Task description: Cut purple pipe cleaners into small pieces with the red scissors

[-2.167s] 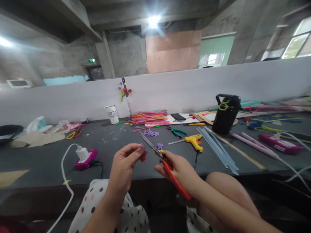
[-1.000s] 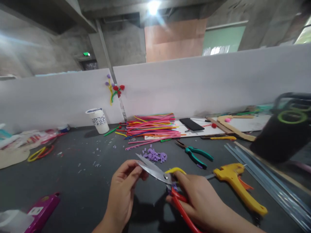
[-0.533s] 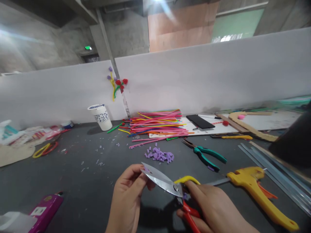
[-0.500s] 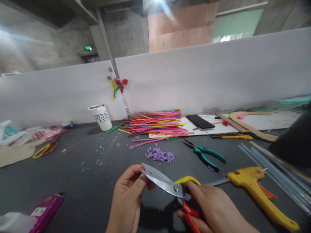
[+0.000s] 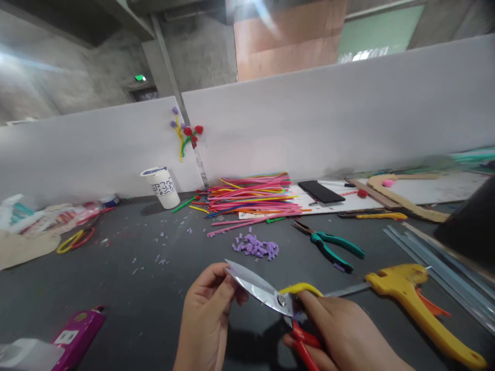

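Note:
My right hand is wrapped round the handles of a pair of scissors, one handle yellow and the other red. Their silver blades point up and left, nearly together, and the tips reach the fingers of my left hand. The thumb and forefinger of that hand are pinched at the blade tips. Whatever sits in the pinch is covered by blade and fingers; a small purple piece showed there a moment ago. Just beyond the blades lies a pile of short purple pieces on the dark table.
Behind the pile lies a bundle of coloured pipe cleaners. Green-handled pliers and a yellow glue gun lie to the right, near a black phone. A white cup stands back left; a purple device is front left.
The blades have closed further at the left fingertips, and the purple piece between them no longer shows. The whole view has shifted slightly; both hands keep nearly the same pose.

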Motion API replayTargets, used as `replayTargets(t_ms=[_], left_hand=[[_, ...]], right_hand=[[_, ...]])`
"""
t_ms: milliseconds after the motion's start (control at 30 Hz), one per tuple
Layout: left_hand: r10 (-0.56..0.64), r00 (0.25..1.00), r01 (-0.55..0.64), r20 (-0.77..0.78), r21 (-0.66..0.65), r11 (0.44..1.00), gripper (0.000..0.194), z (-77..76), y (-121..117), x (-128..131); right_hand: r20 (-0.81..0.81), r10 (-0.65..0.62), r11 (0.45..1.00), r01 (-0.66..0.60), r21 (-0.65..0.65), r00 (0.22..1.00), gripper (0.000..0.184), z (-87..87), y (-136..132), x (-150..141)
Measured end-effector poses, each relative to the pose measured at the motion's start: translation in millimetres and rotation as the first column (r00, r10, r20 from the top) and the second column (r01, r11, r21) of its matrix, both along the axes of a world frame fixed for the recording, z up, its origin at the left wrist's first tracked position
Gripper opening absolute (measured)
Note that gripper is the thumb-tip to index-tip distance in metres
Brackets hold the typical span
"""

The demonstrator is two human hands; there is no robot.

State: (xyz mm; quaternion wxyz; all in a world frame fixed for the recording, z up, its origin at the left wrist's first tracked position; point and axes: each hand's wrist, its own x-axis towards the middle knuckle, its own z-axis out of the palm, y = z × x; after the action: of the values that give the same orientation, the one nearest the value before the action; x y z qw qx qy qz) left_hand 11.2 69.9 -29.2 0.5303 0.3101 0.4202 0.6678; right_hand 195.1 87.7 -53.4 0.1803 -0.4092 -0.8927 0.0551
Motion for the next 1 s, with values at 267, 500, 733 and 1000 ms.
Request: replayTargets(t_ms=[267, 500, 733, 1000], left_hand=[[0.009, 1.0, -0.009, 0.019, 0.02, 1.0, 0.003, 2.4, -0.5, 1.3], [-0.006, 0.999, 0.006, 0.036, 0.014, 1.0, 0.003, 2.4, -1.1, 0.9], [0.003, 1.0, -0.003, 0.02, -0.01, 1.0, 0.003, 3.2, -0.1, -0.7], [-0.109, 0.994, 0.108, -0.015, -0.029, 0.994, 0.004, 5.8, -2.5, -1.3]], right_hand=[[0.007, 0.016, 0.997, -0.016, 0.071, 1.0, 0.025, 0.7, -2.6, 1.1], [0.022, 0.005, 0.994, -0.008, 0.111, 1.0, 0.026, -2.8, -2.5, 0.2], [0.04, -0.017, 0.994, 0.013, 0.105, 0.999, 0.023, -3.5, -0.2, 2.2], [-0.172, -0.161, 0.912, 0.08, -0.403, 0.972, 0.024, 11.4, 6.2, -0.4]])
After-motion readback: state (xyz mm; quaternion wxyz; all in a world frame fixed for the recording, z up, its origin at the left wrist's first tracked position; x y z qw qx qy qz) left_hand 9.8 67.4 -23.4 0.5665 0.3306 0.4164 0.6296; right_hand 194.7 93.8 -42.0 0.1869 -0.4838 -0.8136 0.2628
